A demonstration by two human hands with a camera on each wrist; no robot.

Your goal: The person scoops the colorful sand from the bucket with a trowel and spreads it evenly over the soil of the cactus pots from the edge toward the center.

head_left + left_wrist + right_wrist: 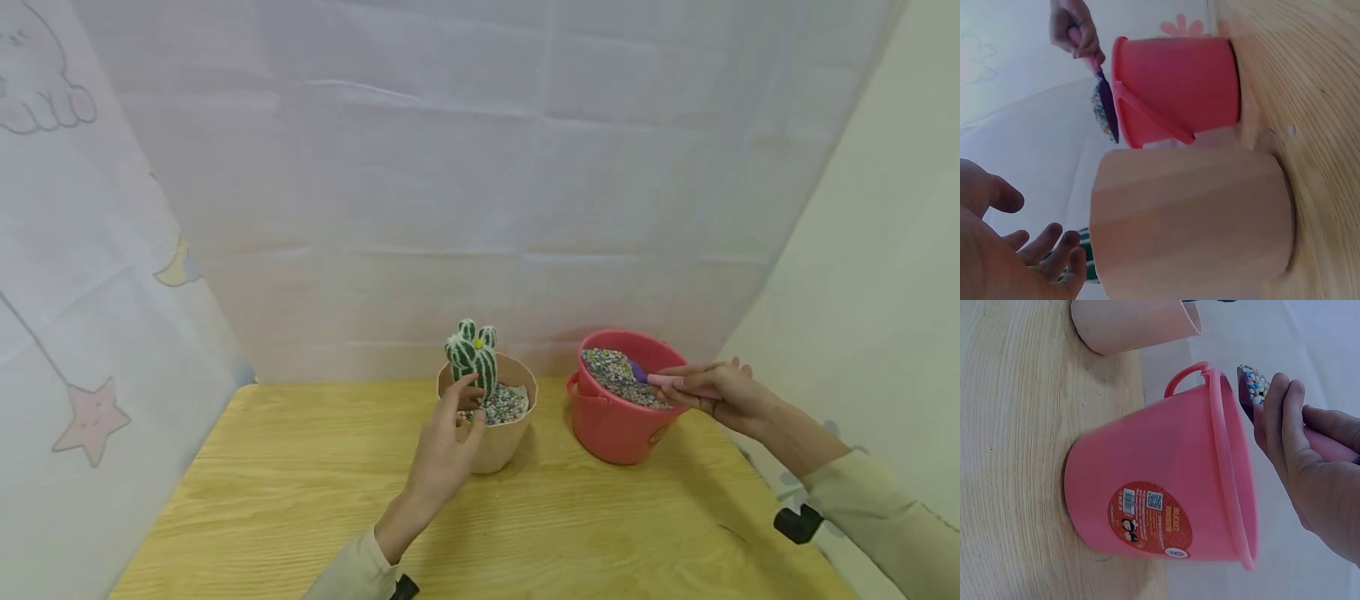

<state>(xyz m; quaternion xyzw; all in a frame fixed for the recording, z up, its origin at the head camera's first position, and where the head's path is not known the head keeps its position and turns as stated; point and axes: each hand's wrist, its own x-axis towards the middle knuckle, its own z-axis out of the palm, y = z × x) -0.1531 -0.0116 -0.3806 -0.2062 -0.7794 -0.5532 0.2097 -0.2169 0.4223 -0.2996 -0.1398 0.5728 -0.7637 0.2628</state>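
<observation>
From the head view, your left hand [442, 450] rests open-fingered at the pot [491, 433], beside the cactus [474, 357]; your right hand [720, 392] grips the scoop [660, 379] over the bucket [618, 417], right of the pot on the counter [300, 500]. Keep the scoop level, I'd say, and steady the pot. The left wrist view shows the pebbles [1099, 112] heaped on the blade. Only the right wrist view shows the bucket's label [1150, 519].
</observation>
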